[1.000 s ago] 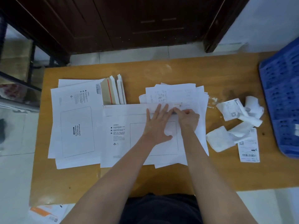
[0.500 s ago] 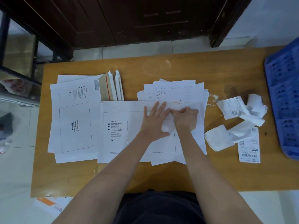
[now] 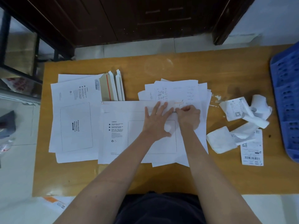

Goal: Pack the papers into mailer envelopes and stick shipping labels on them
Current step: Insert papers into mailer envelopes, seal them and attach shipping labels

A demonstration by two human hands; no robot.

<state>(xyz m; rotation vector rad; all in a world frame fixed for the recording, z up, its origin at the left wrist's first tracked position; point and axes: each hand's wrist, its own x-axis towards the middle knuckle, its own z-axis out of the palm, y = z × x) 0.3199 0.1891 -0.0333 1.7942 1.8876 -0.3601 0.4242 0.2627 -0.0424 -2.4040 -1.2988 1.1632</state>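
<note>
Mid-frame: mailer envelope (image 3: 123, 135) flat on table (image 3: 226, 175), printed side up, top flap folded down. Left hand (image 3: 156, 122) spread flat, fingers straight, pressing flap area, probably to pin the envelope against sliding. Right hand (image 3: 188, 118) just beside it, fingers curled, pinching something small and thin at the flap edge, likely the adhesive liner strip; too small to confirm. Loose handwritten papers (image 3: 176, 90) fanned under and behind the envelope, upper centre. Stack of spare mailers (image 3: 74, 120) at left of frame, a few more envelopes (image 3: 113, 87) standing on edge behind. Right of frame: shipping label (image 3: 251, 147) with barcode lying flat, crumpled backing scraps (image 3: 247, 113) beside it, blue crate (image 3: 286, 97) at the far edge. Judged step: sealing flap; labelling not yet done on this envelope.
</note>
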